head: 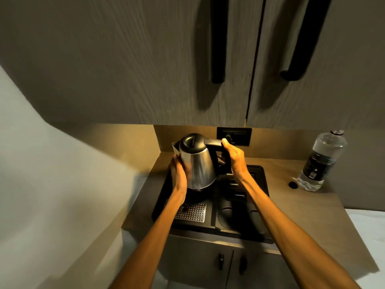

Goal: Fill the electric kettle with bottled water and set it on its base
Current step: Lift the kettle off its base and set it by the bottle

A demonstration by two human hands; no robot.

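Forearms (281, 217) in, right hand (232, 158) clenched round the handle of the electric kettle (195, 163), left hand (177, 171) flat against its steel side. Lid shut, poised over the base (198, 193) (contact unclear) at left. Water bottle (320, 161) far right on the tabletop (312, 215); filling seemingly done, seating left.

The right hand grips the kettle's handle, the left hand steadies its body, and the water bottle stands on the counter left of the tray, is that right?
No. In the head view the water bottle stands on the counter right of the tray, not left. The right hand grips the kettle by its handle, and the left hand steadies its body.
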